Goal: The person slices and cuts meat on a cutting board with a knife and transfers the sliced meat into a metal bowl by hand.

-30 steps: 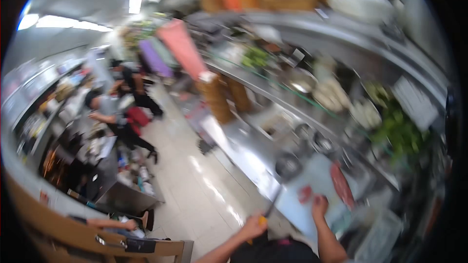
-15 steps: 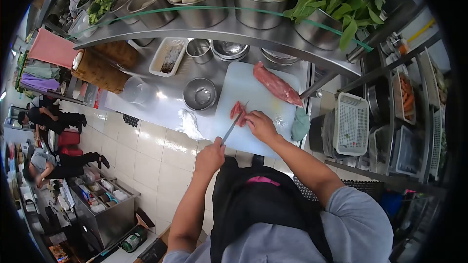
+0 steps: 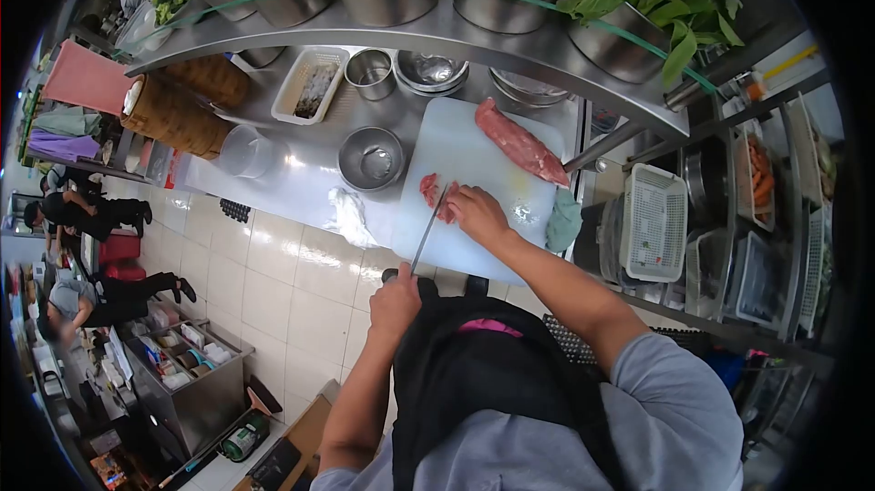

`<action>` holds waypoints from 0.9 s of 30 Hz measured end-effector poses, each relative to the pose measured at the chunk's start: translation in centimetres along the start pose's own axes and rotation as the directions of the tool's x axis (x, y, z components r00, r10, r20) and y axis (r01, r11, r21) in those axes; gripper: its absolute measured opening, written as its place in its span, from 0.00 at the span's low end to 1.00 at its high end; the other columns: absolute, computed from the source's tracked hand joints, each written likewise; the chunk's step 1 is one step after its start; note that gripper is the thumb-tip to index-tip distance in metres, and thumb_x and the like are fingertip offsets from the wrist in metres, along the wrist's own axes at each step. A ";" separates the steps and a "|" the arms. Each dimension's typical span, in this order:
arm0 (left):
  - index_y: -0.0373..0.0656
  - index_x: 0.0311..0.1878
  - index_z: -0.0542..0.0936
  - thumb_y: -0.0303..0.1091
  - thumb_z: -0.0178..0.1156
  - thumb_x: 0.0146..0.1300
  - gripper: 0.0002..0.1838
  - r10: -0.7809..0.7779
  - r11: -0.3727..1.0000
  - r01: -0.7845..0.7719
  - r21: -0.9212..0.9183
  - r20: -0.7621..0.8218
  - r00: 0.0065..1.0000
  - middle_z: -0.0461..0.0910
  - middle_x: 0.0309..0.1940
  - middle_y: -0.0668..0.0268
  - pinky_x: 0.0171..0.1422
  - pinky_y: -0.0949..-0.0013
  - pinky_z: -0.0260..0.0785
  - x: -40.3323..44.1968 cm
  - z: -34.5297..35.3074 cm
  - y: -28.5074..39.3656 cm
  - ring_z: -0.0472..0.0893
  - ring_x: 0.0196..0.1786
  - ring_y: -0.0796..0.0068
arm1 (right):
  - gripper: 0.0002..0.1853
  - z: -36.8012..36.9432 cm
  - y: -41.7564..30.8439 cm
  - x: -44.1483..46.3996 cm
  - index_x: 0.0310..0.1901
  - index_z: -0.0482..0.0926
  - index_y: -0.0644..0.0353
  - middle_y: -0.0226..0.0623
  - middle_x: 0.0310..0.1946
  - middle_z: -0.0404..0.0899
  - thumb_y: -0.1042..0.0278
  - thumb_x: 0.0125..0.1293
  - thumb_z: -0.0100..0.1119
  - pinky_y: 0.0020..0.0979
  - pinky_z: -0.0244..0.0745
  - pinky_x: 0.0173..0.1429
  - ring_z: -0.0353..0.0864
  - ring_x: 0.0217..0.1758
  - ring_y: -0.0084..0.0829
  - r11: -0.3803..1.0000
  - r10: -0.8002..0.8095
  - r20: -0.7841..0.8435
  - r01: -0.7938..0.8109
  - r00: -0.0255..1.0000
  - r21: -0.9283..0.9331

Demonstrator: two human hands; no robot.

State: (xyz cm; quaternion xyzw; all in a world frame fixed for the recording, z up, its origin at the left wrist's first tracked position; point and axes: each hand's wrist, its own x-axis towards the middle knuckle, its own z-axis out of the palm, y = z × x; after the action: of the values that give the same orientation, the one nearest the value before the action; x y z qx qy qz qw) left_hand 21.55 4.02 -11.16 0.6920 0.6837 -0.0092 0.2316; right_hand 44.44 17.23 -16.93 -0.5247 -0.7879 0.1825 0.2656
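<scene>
My left hand [image 3: 395, 302] is closed round the handle of a knife [image 3: 426, 239]. The knife's blade points up and away over the white cutting board [image 3: 437, 140], its tip among small pieces of red raw meat [image 3: 430, 187]. My right hand [image 3: 478, 216] presses on the meat just right of the blade, fingers bent and partly covering it. Further back on the board lies a long, uncut piece of raw meat [image 3: 519, 145], apart from both hands.
Left of the board stands a steel bowl [image 3: 372, 159], with a white cloth [image 3: 349, 215] nearer me. A green cloth [image 3: 564, 220] touches the board's right side. An overhead steel shelf [image 3: 401, 38] holds several pots. A white basket [image 3: 654, 223] stands at right. Two people [image 3: 96, 213] are far left.
My left hand has drawn slightly down and the knife stands steeper. My right hand has shifted a little up and left, staying on the meat. The whole view has moved slightly.
</scene>
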 end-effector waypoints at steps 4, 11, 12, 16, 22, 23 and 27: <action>0.43 0.51 0.71 0.40 0.56 0.77 0.11 0.030 1.000 -0.029 0.010 -0.034 0.999 0.84 0.27 0.46 0.37 0.38 0.79 -0.1 0.6 0.7 0.87 0.32 0.39 | 0.07 0.2 -0.1 0.3 0.46 0.85 0.58 0.41 0.44 0.84 0.68 0.69 0.64 0.47 0.82 0.53 0.84 0.49 0.48 0.999 0.035 0.011 -0.035 0.999 0.001; 0.41 0.50 0.71 0.35 0.55 0.76 0.09 0.068 0.997 -0.066 0.032 -0.063 0.996 0.84 0.25 0.48 0.35 0.42 0.80 0.9 -1.0 2.3 0.87 0.31 0.41 | 0.11 -0.3 0.9 0.1 0.49 0.83 0.57 0.40 0.46 0.84 0.67 0.67 0.66 0.46 0.82 0.56 0.84 0.51 0.46 0.999 0.032 0.080 -0.034 0.996 0.020; 0.41 0.50 0.71 0.35 0.55 0.76 0.09 0.077 0.995 -0.074 0.066 -0.046 0.996 0.84 0.25 0.47 0.36 0.42 0.81 1.0 -0.9 2.2 0.87 0.31 0.41 | 0.11 -0.2 0.9 0.2 0.49 0.83 0.57 0.40 0.46 0.84 0.67 0.67 0.66 0.46 0.82 0.56 0.84 0.51 0.46 0.999 0.032 0.078 -0.034 0.996 0.020; 0.39 0.53 0.72 0.29 0.54 0.70 0.11 0.070 0.993 -0.073 0.088 0.042 0.997 0.85 0.27 0.46 0.37 0.43 0.82 0.3 -1.7 2.1 0.89 0.33 0.42 | 0.11 -0.2 1.3 0.2 0.49 0.83 0.56 0.37 0.47 0.84 0.67 0.66 0.66 0.45 0.82 0.56 0.84 0.53 0.44 1.000 0.011 0.117 -0.009 0.993 -0.019; 0.40 0.55 0.69 0.34 0.53 0.76 0.11 0.074 0.997 -0.076 0.029 0.062 0.995 0.85 0.28 0.42 0.37 0.40 0.81 0.8 -0.9 2.0 0.88 0.33 0.38 | 0.11 -0.4 1.3 0.2 0.49 0.83 0.56 0.37 0.48 0.84 0.68 0.65 0.67 0.44 0.83 0.56 0.84 0.52 0.43 0.999 -0.043 0.114 0.045 0.993 -0.009; 0.40 0.55 0.69 0.34 0.53 0.76 0.11 0.074 0.997 -0.076 0.029 0.065 0.995 0.85 0.28 0.42 0.37 0.40 0.81 1.7 -0.4 2.1 0.88 0.33 0.38 | 0.11 -0.2 1.4 0.2 0.49 0.83 0.56 0.37 0.47 0.84 0.68 0.65 0.67 0.44 0.83 0.56 0.84 0.52 0.43 0.998 -0.060 0.106 0.062 0.993 -0.024; 0.39 0.56 0.68 0.33 0.53 0.75 0.12 0.075 0.996 -0.074 -0.046 0.024 0.997 0.86 0.30 0.41 0.40 0.39 0.81 5.7 2.6 2.7 0.88 0.35 0.38 | 0.11 -0.3 0.9 0.5 0.49 0.83 0.57 0.37 0.47 0.84 0.69 0.65 0.66 0.44 0.84 0.56 0.84 0.52 0.44 0.998 -0.050 0.108 0.055 0.993 -0.044</action>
State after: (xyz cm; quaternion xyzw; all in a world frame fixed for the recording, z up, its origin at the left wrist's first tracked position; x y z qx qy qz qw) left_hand 25.26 8.65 -14.51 0.7113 0.6545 0.0057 0.2562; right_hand 45.09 18.04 -17.08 -0.4994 -0.8186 0.1847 0.2155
